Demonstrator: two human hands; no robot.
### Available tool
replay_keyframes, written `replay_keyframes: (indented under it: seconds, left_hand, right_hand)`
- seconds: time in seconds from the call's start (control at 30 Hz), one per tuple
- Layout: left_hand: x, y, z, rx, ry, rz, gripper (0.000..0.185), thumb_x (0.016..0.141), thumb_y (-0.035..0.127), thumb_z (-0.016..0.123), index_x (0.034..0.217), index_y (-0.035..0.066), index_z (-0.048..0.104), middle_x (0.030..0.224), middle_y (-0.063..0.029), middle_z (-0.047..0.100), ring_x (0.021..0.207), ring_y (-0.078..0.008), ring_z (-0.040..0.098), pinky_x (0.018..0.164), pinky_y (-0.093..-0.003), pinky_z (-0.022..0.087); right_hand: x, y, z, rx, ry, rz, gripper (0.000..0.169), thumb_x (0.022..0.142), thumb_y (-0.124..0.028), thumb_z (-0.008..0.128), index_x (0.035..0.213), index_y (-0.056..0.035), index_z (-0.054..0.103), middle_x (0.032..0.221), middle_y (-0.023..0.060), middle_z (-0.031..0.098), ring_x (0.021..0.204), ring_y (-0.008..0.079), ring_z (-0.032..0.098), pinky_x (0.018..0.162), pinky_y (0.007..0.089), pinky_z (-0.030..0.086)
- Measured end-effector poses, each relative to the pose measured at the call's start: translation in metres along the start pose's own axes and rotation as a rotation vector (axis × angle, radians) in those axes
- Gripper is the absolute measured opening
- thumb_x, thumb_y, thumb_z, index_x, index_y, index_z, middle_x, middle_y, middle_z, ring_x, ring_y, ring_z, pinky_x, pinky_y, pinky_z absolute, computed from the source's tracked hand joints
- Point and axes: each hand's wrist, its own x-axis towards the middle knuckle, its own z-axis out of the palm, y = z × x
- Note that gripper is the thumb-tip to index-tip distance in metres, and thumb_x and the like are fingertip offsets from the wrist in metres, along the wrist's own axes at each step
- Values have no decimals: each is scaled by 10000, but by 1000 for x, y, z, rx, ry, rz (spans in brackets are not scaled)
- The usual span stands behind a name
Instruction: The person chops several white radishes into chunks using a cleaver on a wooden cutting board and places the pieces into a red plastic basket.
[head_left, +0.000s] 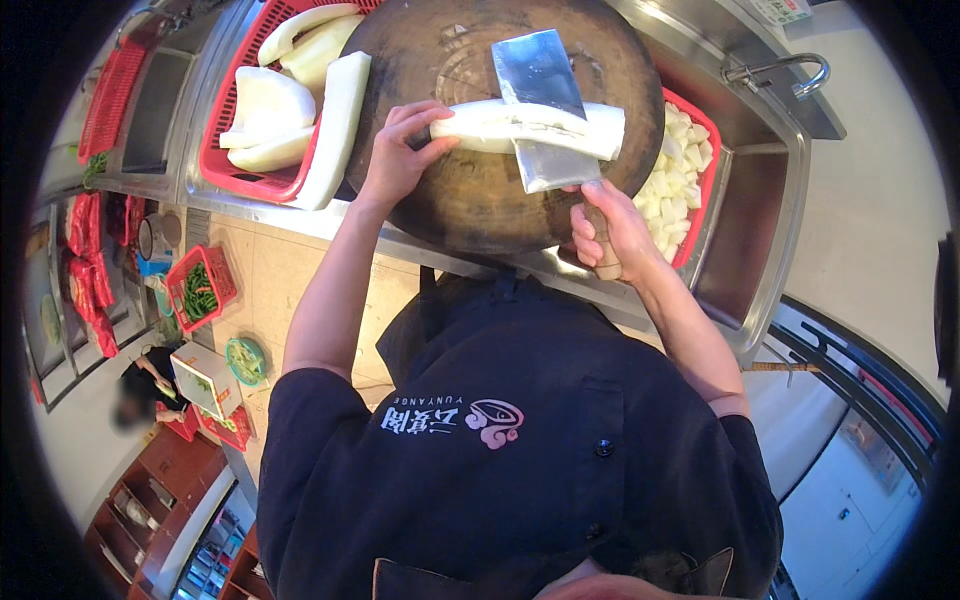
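Observation:
On a round wooden chopping block (465, 210) lies a long piece of pale peeled vegetable (480, 127), possibly winter melon. My left hand (405, 146) holds its left end between thumb and fingers. In my right hand (611, 229) is the wooden handle of a cleaver (559, 166), whose wide blade passes beneath the piece and shows above and below it. The piece has a rough, split strip along its upper face.
Large pale vegetable pieces (270, 109) fill a red plastic basket (255, 184) at the left; one long slab (337, 135) leans on its edge. Cut chunks (679, 165) lie in a red basket (712, 157) inside the steel sink (750, 217). A co-worker (150, 375) is far left.

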Motion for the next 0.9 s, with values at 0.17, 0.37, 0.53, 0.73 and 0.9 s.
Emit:
replay_keyframes:
  seconds: [0.17,0.37,0.53,0.73,0.9]
  left_hand:
    - [-3,-2,3,-61,37,-4,341,741,89,781,1068,74,686,1144,-66,619,1110,-236,539,978,-337,423]
    - [-9,-4,5,-215,25,-72,323,796,34,728,1111,43,652,1189,-73,568,1075,-189,568,920,-299,469]
    - [-15,-15,11,-437,129,-65,272,822,22,702,1090,28,651,1178,-66,576,1061,-165,589,876,-277,496]
    - [-18,-19,3,-108,173,66,219,789,35,719,1006,46,690,1151,-87,587,1110,-233,563,962,-344,446]
    - [-20,-8,-1,-65,270,4,174,791,32,698,964,53,708,1172,-110,585,1135,-241,529,963,-349,431]
  right_hand:
    - [8,4,9,1,-12,19,288,982,-299,473,1139,-58,466,631,32,451,431,132,410,408,285,365]
    - [14,5,14,-32,-23,21,290,985,-314,464,1133,-65,468,640,30,452,435,133,412,417,291,374]
    - [23,9,25,-43,-55,53,296,985,-324,462,1139,-71,473,642,27,450,434,132,408,416,295,371]
    - [33,11,30,-23,-68,69,298,983,-325,465,1140,-73,473,642,28,452,436,131,411,417,297,371]
    - [44,17,42,-24,-56,56,283,985,-317,459,1126,-72,473,643,33,460,438,137,415,421,298,374]
